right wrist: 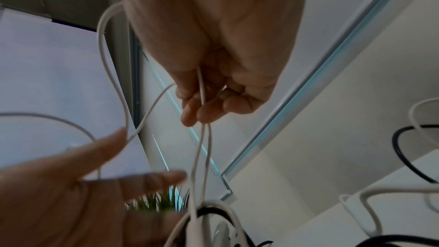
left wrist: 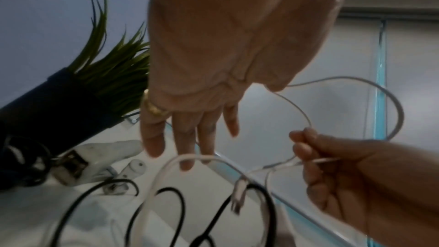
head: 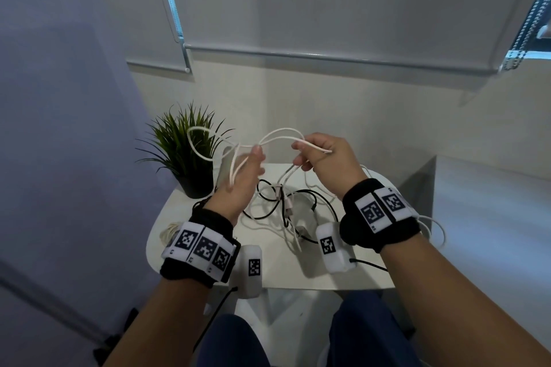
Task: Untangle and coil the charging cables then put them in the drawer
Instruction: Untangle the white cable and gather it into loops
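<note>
Both hands are raised above the small white table [head: 283, 274]. A thin white cable [head: 280, 132] stretches between them in loose loops. My right hand [head: 299, 154] pinches it between thumb and fingers; two strands hang from that pinch [right wrist: 199, 114] down to a plug [left wrist: 238, 192]. My left hand [head: 258, 161] has straight fingers, and loops of the white cable [right wrist: 111, 74] are draped round it near the thumb. On the table below lies a tangle of black cable [head: 264, 214] and more white cable [head: 268, 225], with a white charger block [left wrist: 78, 162] among them.
A potted green plant [head: 185, 149] stands at the table's back left, close to my left hand. A pale coiled bundle [head: 170, 232] lies at the left edge. A wall and window blinds [head: 328, 9] are behind, and a white ledge [head: 492, 188] is to the right.
</note>
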The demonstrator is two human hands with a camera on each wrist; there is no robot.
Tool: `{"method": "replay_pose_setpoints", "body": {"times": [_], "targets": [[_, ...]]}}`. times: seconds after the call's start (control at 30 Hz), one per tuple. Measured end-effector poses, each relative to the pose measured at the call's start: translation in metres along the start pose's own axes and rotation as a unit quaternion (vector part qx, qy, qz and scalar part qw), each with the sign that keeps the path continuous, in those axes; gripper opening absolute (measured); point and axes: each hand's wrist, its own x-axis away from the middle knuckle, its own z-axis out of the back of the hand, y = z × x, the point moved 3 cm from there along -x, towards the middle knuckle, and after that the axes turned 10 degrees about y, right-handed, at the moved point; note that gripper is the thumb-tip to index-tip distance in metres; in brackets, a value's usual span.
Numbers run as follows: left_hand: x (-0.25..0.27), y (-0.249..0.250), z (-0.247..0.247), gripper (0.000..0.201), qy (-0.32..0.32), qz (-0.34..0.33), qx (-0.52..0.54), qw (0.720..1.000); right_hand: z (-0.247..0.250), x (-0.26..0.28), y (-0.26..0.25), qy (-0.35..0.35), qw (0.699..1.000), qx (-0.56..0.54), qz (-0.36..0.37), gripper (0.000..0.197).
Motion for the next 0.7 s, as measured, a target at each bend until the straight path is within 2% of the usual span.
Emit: {"method": "replay_pose_setpoints", "body": {"times": [0.07,0.13,0.23,0.37,0.5,0.6,0.7], "targets": [[0.003,-0.013,-0.002,0.057,-0.057,0.029,-0.071,0.995,-0.001,-0.001,0.001,0.0,1.0,0.002,-0.009,0.02],[0.007,-0.018,-0.006,0.036,-0.107,0.015,-0.151,0.983,0.0,-0.002,0.003,0.0,1.0,0.009,-0.017,0.021],[0.011,-0.018,-0.015,0.009,-0.104,-0.002,-0.158,0.982,0.002,-0.003,0.005,0.008,0.999,0.049,-0.018,0.02],[0.008,-0.024,-0.017,0.017,-0.071,0.035,-0.115,0.99,0.004,-0.007,0.009,0.022,0.996,0.086,-0.006,0.019],[0.006,-0.028,-0.014,0.024,-0.116,0.054,-0.116,0.985,0.013,-0.009,0.002,0.045,0.998,0.054,-0.007,0.018],[0.0,-0.033,-0.008,0.021,-0.124,0.013,-0.216,0.968,0.017,-0.01,-0.004,0.059,0.998,0.038,0.008,0.02],[-0.001,-0.024,0.002,0.024,-0.133,-0.035,-0.345,0.928,0.018,-0.013,-0.002,0.062,0.995,0.083,0.011,0.019]]}}
